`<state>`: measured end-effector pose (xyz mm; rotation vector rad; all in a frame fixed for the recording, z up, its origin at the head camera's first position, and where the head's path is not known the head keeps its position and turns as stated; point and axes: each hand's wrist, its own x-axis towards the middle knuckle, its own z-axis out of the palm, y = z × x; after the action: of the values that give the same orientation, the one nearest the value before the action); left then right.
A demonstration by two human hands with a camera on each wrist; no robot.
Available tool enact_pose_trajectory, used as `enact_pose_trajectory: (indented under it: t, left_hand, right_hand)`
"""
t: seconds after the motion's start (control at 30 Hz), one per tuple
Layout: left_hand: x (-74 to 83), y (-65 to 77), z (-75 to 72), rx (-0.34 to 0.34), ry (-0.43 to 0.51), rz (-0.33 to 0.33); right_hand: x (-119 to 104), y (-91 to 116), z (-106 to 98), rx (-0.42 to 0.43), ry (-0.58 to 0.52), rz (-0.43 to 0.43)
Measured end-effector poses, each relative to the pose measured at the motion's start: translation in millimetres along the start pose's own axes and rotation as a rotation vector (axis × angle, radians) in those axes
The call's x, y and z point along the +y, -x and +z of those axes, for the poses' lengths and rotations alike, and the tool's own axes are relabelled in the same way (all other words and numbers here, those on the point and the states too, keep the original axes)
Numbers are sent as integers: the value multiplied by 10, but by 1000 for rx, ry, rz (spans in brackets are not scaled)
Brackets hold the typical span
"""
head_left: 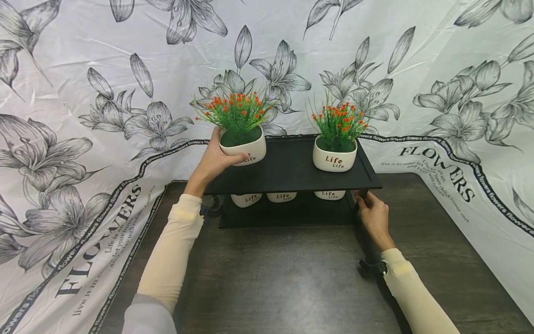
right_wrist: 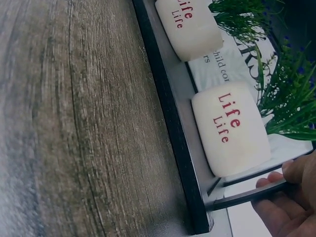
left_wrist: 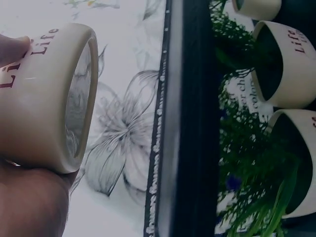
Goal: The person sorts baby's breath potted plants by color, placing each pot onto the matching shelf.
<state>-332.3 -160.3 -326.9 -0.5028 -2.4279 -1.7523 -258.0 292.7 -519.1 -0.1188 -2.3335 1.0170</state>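
My left hand (head_left: 217,157) grips a white "Life" flowerpot (left_wrist: 47,98) with red-orange artificial flowers (head_left: 238,109). In the left wrist view the pot's underside shows, apart from the black top shelf (left_wrist: 197,118). A second pot (head_left: 334,155) with the same flowers stands on the right of that shelf. My right hand (head_left: 372,215) holds the thin black upright (right_wrist: 249,195) at the shelf unit's right side, thumb and fingers around it. On the lower tier (head_left: 288,218) stand several more "Life" pots (right_wrist: 232,133) with green leaves and small purple-blue flowers, partly hidden by the top shelf.
The two-tier unit stands on a dark wood-grain table (head_left: 283,273). A white cloth (head_left: 125,28) printed with grey lilies hangs behind it and along both sides. Dark straps (head_left: 373,267) circle both wrists.
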Motion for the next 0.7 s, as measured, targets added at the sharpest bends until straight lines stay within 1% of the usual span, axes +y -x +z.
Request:
enact_pose_trajectory:
  t: [0.07, 0.23, 0.4, 0.57, 0.7]
  left_hand:
    - [-3, -44, 65, -18, -16, -14]
    - [-19, -159, 219, -61, -31, -22]
    - [-55, -252, 330, -83, -108, -43]
    - [-133, -284, 364, -104, -177, -100]
    - [-204, -312, 362, -133, -199, -132]
  right_hand:
    - [1, 2, -4, -3, 5, 6]
    - [-3, 2, -7, -7, -1, 6]
    - [-7, 6, -2, -5, -10, -2]
    - [-12, 8, 2, -5, -7, 2]
    - [-12, 3, -1, -4, 3, 5]
